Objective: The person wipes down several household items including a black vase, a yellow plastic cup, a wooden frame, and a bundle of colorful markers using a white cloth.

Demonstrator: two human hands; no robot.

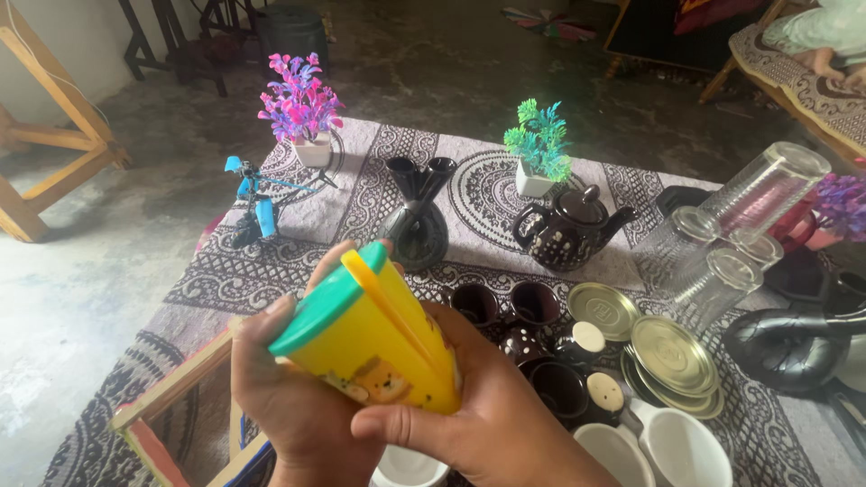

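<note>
Hands clasp one yellow cup (383, 347) with green lid (327, 309) above the patterned mat's near edge: left hand (293, 397) clenched around the lidded end, right hand (492, 410) gripping beneath. Turning it looks underway; firm, steady grip needed.

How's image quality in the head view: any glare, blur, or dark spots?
Head view: soft, even daylight with faint shadows. The yellow plastic cup with green lid, held in both the left hand and right hand, is close and slightly soft. Mild glare on the round gold metal lids and the clear drinking glasses. The dark glossy teapot shows small highlights. Top background is dim; edges look slightly stretched.
</note>
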